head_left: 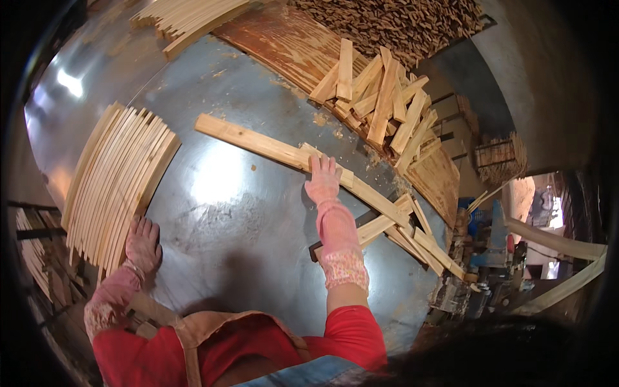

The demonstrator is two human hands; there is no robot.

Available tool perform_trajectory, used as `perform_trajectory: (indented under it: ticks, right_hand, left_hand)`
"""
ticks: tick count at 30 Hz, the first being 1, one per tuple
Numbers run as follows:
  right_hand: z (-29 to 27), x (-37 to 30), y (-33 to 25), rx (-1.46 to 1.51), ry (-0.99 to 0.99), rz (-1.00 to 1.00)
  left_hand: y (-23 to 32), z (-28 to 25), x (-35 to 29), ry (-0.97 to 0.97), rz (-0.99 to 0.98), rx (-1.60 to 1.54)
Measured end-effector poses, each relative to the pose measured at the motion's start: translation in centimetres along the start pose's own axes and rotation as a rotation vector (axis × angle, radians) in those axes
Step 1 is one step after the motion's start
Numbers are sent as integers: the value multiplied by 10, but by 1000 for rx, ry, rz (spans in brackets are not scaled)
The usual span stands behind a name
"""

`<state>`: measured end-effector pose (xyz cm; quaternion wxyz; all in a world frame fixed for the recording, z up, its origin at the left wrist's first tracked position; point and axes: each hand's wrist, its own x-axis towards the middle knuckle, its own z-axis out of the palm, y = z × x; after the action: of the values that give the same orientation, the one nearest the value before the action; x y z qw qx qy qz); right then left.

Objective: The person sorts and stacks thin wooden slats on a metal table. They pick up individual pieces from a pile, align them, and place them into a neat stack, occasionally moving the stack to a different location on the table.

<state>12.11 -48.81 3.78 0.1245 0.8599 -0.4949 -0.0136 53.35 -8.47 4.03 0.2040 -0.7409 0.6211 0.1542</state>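
Observation:
My left hand (143, 245) rests beside the near right corner of a row of pale wooden strips (122, 187) set on edge side by side. Its fingers are stretched out and touch the end of the outermost strip. On the metal tabletop, my right hand (324, 180) lies with its fingers out flat over a long wooden slat (255, 143) and presses on it. A second slat (380, 203) runs from under that hand toward the lower right, where it crosses several other loose slats (374, 229). What lies right under the palm is hidden.
Further back, a heap of loose wooden pieces (387, 97) sits on a brown board (271, 39). Another row of strips (187, 19) stands at the far left. Small stacked wood ends (393, 22) fill the back. Machinery (490, 238) is at the right.

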Motion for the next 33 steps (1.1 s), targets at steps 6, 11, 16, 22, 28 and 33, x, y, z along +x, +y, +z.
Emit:
perform_trajectory:
  ticks: [6, 11, 16, 22, 28, 33]
  right_hand:
    - [-33, 9, 0, 282, -437, -166]
    - [-34, -80, 25, 688, -444, -342]
    - [48, -52, 169, 131, -30, 171]
    - [55, -1, 162, 50, -293, 352]
    - [-16, 8, 165, 142, -380, 186]
    - [-71, -106, 152, 553, -358, 490]
  left_hand:
    - [80, -32, 44, 410, 170, -261]
    - [165, -103, 141, 541, 401, -343]
    - [206, -119, 204, 575, 506, -242]
    - [215, -89, 251, 484, 520, 12]
    - [208, -134, 226, 404, 728, 165]
    - [186, -129, 145, 492, 776, -46]
